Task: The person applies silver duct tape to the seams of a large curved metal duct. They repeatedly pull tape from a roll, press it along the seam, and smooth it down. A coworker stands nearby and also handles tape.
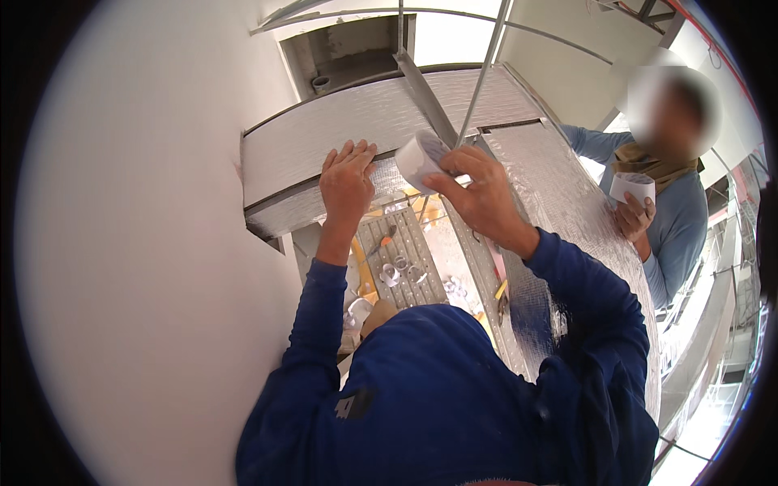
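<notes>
My right hand grips a wide roll of white tape by its edge, thumb on one side and fingers on the other. The roll is close to the front edge of a silver foil-wrapped duct. To the left, my left hand lies with fingers stretched out against the duct's near edge, holding nothing. Whether a strip of tape runs between my hands cannot be made out.
A second foil-covered duct extends along my right. Beyond it, a co-worker holds another white tape roll. Below lies a perforated metal platform with scraps and tools. A white wall rises on my left; metal rods hang ahead.
</notes>
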